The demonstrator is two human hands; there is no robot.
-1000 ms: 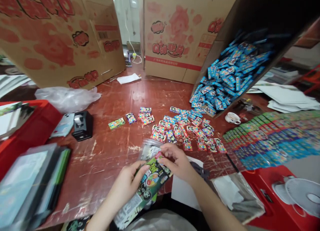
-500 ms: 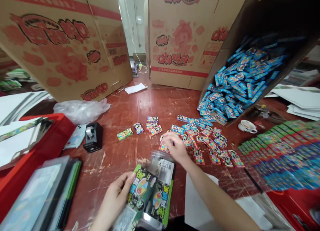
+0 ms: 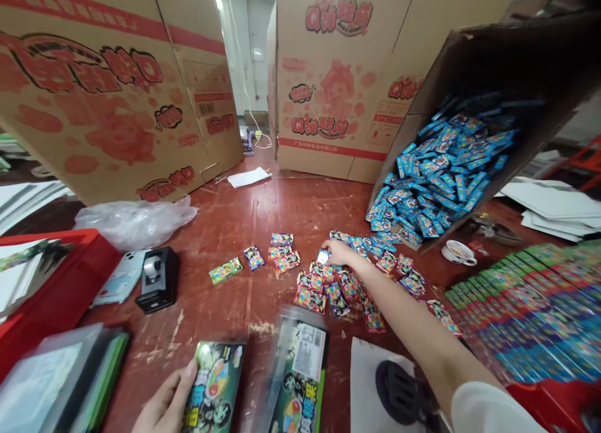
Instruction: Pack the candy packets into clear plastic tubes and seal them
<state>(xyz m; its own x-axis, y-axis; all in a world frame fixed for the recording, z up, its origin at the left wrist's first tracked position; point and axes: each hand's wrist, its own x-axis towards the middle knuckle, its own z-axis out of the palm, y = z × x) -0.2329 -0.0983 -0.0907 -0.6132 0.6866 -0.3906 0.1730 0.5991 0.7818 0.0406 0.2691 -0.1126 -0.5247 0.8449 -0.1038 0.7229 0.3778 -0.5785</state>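
Note:
My left hand (image 3: 165, 397) grips a black-and-green printed candy package (image 3: 216, 383) by its left edge, thumb on the front. To its right on the table lies a clear plastic case (image 3: 297, 370) with a similar printed card and a white label. My right hand (image 3: 339, 253) stretches over the loose candy packets, fingertips pinched on a small packet (image 3: 323, 256) whose pale side shows. Around it are red packets (image 3: 310, 299), purple packets (image 3: 337, 300) and blue packets (image 3: 361, 244). A few more, among them a green packet (image 3: 225, 271), lie farther left.
A tipped carton (image 3: 399, 132) spills blue packets at right. Large cardboard boxes (image 3: 347, 95) stand behind. Rows of packets (image 3: 530, 314) and a white cup (image 3: 459, 252) sit right. A tape dispenser (image 3: 158, 280), plastic bag (image 3: 136, 220) and red tray (image 3: 70, 283) are left.
My left hand has moved down and left with its package, away from the clear case. My right hand has shifted farther out over the packets and pinches one.

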